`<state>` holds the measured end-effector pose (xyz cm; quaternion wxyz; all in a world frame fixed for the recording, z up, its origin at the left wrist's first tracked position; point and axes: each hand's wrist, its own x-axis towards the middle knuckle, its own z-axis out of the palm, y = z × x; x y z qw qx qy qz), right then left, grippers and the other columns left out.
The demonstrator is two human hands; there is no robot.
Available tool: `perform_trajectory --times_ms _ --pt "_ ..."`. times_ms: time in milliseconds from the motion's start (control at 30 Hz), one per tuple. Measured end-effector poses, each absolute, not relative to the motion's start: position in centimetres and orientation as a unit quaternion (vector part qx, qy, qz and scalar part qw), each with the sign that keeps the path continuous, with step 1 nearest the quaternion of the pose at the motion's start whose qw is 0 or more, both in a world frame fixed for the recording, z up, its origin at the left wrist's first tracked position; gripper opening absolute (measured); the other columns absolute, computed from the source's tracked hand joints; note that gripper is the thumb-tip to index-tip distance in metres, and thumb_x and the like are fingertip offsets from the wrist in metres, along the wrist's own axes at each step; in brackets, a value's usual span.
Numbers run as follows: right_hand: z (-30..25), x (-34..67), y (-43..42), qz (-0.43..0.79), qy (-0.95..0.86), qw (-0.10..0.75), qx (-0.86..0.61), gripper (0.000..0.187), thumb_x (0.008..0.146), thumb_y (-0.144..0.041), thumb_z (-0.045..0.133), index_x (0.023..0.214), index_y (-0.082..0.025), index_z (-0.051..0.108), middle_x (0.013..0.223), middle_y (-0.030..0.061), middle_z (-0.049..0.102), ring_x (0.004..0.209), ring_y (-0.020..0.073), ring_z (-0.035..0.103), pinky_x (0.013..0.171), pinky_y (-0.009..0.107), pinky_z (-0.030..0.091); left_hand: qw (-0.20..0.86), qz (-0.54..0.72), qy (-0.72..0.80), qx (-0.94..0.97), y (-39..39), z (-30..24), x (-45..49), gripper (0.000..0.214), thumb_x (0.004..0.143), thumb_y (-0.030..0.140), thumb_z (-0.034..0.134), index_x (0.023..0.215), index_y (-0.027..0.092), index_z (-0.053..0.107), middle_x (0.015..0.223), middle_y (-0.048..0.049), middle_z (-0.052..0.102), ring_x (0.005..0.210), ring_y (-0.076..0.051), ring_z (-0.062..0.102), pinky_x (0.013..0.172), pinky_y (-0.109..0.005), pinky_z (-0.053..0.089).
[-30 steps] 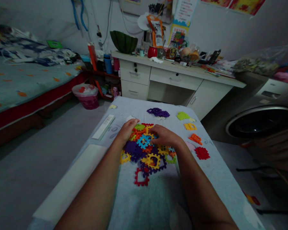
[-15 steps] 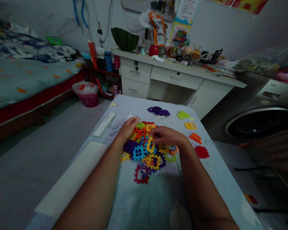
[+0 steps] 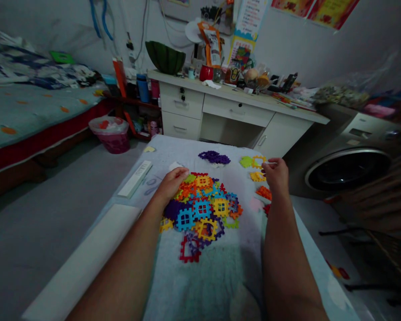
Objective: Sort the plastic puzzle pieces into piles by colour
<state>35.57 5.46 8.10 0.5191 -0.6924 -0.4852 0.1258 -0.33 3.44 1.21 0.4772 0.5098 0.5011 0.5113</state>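
My right hand [image 3: 276,174] is over the table's right side, its fingers pinching a yellow square frame-shaped building piece [image 3: 259,161]. That piece is just right of a lime-green stack [image 3: 246,161] and above a yellow stack [image 3: 257,176]. My left hand [image 3: 174,182] rests at the left edge of a mixed pile of toothed plastic pieces [image 3: 202,208], fingers stretched out along it; its fingertips are near a green piece. Blue, yellow, orange, red and purple window and frame shapes make up the pile. Below the right hand lie orange pieces [image 3: 263,193] and partly hidden red ones [image 3: 266,209].
A purple stack [image 3: 214,157] lies at the table's far side. A white labelled box [image 3: 135,179] and a long white panel [image 3: 87,263] lie on the left. Beyond stand a white desk [image 3: 237,111], a washing machine [image 3: 344,156] and a pink bin [image 3: 111,136].
My right hand has moved from the pile to the right with the yellow frame piece. My left hand stays by the pile. The view has shifted slightly to the right.
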Motion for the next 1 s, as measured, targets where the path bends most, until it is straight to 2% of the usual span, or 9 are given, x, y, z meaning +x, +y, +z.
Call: perform_trajectory --times_ms 100,200,467,667,867,1000 --pt "6.8 37.3 5.8 0.029 -0.459 0.45 -0.766 0.022 0.073 -0.026 0.059 0.093 -0.018 0.059 0.074 0.0024 0.064 0.068 0.0182 0.062 0.063 0.028 0.045 0.477 0.504 0.509 0.509 3.3 1.3 -0.3 0.045 0.07 0.053 0.07 0.098 0.019 0.069 0.098 -0.0039 0.07 0.095 -0.023 0.063 0.092 -0.035 0.046" --pt "6.1 37.7 6.0 0.006 -0.461 0.381 -0.802 0.014 0.074 -0.021 0.056 0.086 -0.018 0.062 0.081 0.0059 0.067 0.074 0.0194 0.062 0.069 0.028 0.044 0.468 0.499 0.515 0.517 3.4 1.1 -0.4 0.044 0.07 0.052 0.07 0.1 0.019 0.07 0.098 -0.0042 0.07 0.095 -0.023 0.063 0.092 -0.036 0.046" --pt "4.9 37.1 6.4 0.014 -0.472 0.29 -0.832 0.026 0.077 -0.014 0.049 0.092 -0.016 0.07 0.09 0.0109 0.072 0.084 0.0218 0.063 0.079 0.029 0.043 0.459 0.485 0.526 0.527 4.0 0.2 -0.7 0.047 0.069 0.051 0.071 0.104 0.02 0.07 0.1 -0.0047 0.07 0.095 -0.024 0.064 0.091 -0.037 0.047" --pt "4.1 37.7 6.5 -0.001 -0.486 0.254 -0.836 0.034 0.08 -0.011 0.044 0.097 -0.012 0.074 0.099 0.0154 0.073 0.093 0.0242 0.064 0.084 0.031 0.042 0.46 0.478 0.525 0.533 4.0 0.1 -0.7 0.047 0.07 0.051 0.071 0.105 0.02 0.069 0.102 -0.0044 0.07 0.095 -0.023 0.064 0.091 -0.037 0.047" --pt "3.6 38.3 6.5 -0.023 -0.492 0.248 -0.834 0.04 0.076 -0.007 0.046 0.105 -0.007 0.073 0.101 0.017 0.072 0.097 0.0241 0.064 0.088 0.032 0.044 0.455 0.478 0.523 0.539 4.0 -0.1 -0.8 0.047 0.07 0.051 0.072 0.106 0.021 0.07 0.102 -0.0044 0.07 0.096 -0.023 0.064 0.089 -0.035 0.047" --pt "4.1 38.2 6.4 -0.022 -0.522 0.241 -0.818 0.037 0.076 -0.01 0.047 0.101 -0.011 0.075 0.102 0.0148 0.072 0.097 0.0228 0.064 0.089 0.031 0.044 0.457 0.481 0.522 0.535 4.0 0.0 -0.7 0.048 0.068 0.052 0.072 0.104 0.021 0.07 0.098 -0.004 0.07 0.094 -0.024 0.064 0.088 -0.036 0.048"
